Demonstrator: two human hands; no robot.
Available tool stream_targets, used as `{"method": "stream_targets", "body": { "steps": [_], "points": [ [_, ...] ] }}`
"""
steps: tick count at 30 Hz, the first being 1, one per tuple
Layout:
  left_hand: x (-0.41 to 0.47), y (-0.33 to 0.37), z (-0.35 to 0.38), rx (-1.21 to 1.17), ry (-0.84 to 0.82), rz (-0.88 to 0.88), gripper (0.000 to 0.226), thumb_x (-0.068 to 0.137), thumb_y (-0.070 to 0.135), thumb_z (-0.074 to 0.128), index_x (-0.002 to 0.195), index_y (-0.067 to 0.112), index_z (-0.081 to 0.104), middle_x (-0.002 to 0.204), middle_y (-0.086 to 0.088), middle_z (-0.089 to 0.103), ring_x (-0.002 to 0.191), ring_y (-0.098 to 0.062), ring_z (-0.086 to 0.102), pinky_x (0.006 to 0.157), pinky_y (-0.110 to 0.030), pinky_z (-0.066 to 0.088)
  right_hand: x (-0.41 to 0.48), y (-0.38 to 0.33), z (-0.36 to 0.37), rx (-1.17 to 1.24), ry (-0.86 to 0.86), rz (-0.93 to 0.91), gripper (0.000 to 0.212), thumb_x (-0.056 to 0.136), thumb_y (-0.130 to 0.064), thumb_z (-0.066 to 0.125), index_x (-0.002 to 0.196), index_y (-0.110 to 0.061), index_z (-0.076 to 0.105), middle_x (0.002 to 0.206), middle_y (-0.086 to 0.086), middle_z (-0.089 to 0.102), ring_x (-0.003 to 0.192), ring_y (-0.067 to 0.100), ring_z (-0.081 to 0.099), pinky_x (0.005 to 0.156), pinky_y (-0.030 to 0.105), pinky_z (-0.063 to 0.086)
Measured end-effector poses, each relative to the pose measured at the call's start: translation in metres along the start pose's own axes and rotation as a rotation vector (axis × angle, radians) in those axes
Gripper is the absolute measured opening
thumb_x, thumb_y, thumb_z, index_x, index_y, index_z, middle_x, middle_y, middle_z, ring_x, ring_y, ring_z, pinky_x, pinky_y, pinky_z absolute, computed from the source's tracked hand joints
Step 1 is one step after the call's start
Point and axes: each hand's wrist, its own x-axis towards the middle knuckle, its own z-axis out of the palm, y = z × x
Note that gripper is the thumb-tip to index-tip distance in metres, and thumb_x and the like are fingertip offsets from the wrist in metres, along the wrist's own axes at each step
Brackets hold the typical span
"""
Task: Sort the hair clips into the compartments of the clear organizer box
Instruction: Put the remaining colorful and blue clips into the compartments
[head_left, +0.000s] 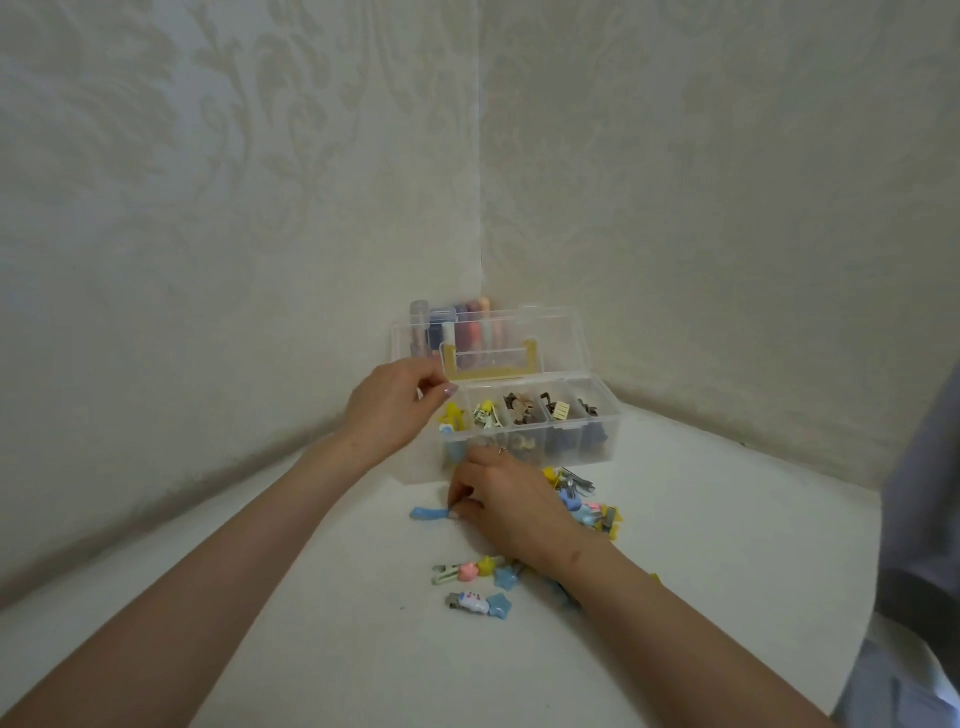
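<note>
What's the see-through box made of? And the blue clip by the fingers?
The box looks like clear, glossy hard plastic: you can see through its walls. The blue clip seems smooth, shiny plastic, one solid colour; any metal inside is too small to tell.

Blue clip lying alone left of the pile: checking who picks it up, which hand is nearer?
Right. The right hand has its fingers on one end of the blue clip; the left hand is up at the left corner of the organizer box.

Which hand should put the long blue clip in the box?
Right. The right hand pinches the light blue plastic hair clip; the left hand is up at the clear plastic organizer box.
</note>
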Motion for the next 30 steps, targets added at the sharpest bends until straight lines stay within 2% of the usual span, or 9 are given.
{"method": "stream_targets", "body": {
  "steps": [4, 8, 12, 14, 16, 20, 22, 26, 30],
  "points": [
    [-0.020, -0.003, -0.004, -0.051, 0.021, 0.058, 0.009, 0.088, 0.023, 0.057, 0.082, 0.020, 0.063, 0.075, 0.010, 0.060, 0.068, -0.011, 0.051, 0.070, -0.031, 0.044, 0.000, 0.002, 0.001, -0.024, 0.003, -0.015, 0.011, 0.084, -0.014, 0.060, 0.089, -0.008, 0.067, 0.098, 0.009, 0.060, 0.093, 0.028, 0.056, 0.067, 0.032, 0.037],
    [-0.050, -0.002, -0.001, -0.055, -0.082, 0.151, 0.009, 0.087, 0.024, 0.059, 0.080, 0.030, 0.058, 0.072, 0.017, 0.056, 0.067, -0.005, 0.051, 0.064, -0.024, 0.041, -0.003, 0.003, -0.001, -0.044, 0.017, -0.064, 0.011, 0.083, -0.016, 0.060, 0.086, -0.008, 0.067, 0.091, 0.008, 0.062, 0.086, 0.027, 0.057, 0.065, 0.031, 0.037],
    [-0.061, -0.007, -0.001, 0.008, -0.147, 0.162, 0.005, 0.087, 0.032, 0.059, 0.084, 0.028, 0.061, 0.084, 0.014, 0.059, 0.072, -0.005, 0.052, 0.068, -0.026, 0.044, -0.006, 0.004, -0.009, 0.123, -0.017, 0.022, 0.010, 0.085, -0.020, 0.059, 0.089, -0.014, 0.066, 0.092, 0.000, 0.061, 0.083, 0.014, 0.053, 0.069, 0.023, 0.037],
    [-0.063, -0.009, -0.002, 0.006, -0.183, 0.162, 0.006, 0.086, 0.035, 0.059, 0.085, 0.029, 0.062, 0.085, 0.013, 0.061, 0.075, -0.005, 0.051, 0.071, -0.026, 0.044, -0.007, 0.008, -0.015, 0.256, 0.004, 0.097, 0.003, 0.084, -0.019, 0.061, 0.085, -0.018, 0.064, 0.087, -0.005, 0.060, 0.076, 0.009, 0.050, 0.069, 0.024, 0.042],
    [-0.064, -0.012, -0.003, 0.002, -0.200, 0.173, 0.005, 0.087, 0.033, 0.058, 0.083, 0.032, 0.061, 0.084, 0.015, 0.061, 0.076, -0.005, 0.051, 0.072, -0.027, 0.043, -0.007, 0.013, -0.021, 0.366, 0.004, 0.169, 0.006, 0.083, -0.016, 0.063, 0.081, -0.022, 0.062, 0.082, -0.008, 0.059, 0.073, 0.010, 0.050, 0.070, 0.029, 0.046],
    [-0.058, -0.015, -0.001, -0.055, -0.165, 0.178, 0.009, 0.084, 0.033, 0.054, 0.080, 0.032, 0.062, 0.076, 0.017, 0.059, 0.071, -0.005, 0.049, 0.071, -0.031, 0.044, -0.005, 0.017, -0.023, 0.459, 0.039, 0.211, 0.008, 0.085, -0.016, 0.064, 0.080, -0.023, 0.062, 0.075, -0.013, 0.056, 0.066, 0.007, 0.048, 0.067, 0.028, 0.046],
    [-0.051, -0.014, -0.004, -0.104, -0.114, 0.163, 0.016, 0.078, 0.034, 0.051, 0.081, 0.027, 0.065, 0.073, 0.017, 0.058, 0.069, -0.004, 0.049, 0.070, -0.030, 0.043, -0.005, 0.018, -0.023, 0.503, 0.113, 0.222, 0.005, 0.087, -0.018, 0.062, 0.087, -0.022, 0.063, 0.074, -0.012, 0.057, 0.061, 0.005, 0.046, 0.063, 0.026, 0.045],
    [-0.026, -0.011, -0.016, -0.129, 0.030, 0.140, 0.022, 0.077, 0.029, 0.050, 0.084, 0.019, 0.068, 0.071, 0.015, 0.056, 0.065, 0.000, 0.048, 0.069, -0.028, 0.039, -0.005, 0.025, -0.027, 0.537, 0.292, 0.292, 0.013, 0.087, -0.014, 0.059, 0.093, -0.025, 0.062, 0.072, -0.010, 0.053, 0.058, 0.002, 0.044, 0.056, 0.017, 0.040],
    [0.002, -0.010, -0.016, -0.076, 0.042, 0.094, 0.014, 0.087, 0.013, 0.055, 0.088, 0.016, 0.069, 0.083, 0.001, 0.062, 0.074, -0.014, 0.050, 0.075, -0.033, 0.040, -0.005, 0.027, -0.027, 0.545, 0.341, 0.313, 0.018, 0.087, -0.009, 0.056, 0.088, -0.025, 0.064, 0.067, -0.013, 0.052, 0.060, 0.002, 0.045, 0.056, 0.013, 0.037]
  ]
}}
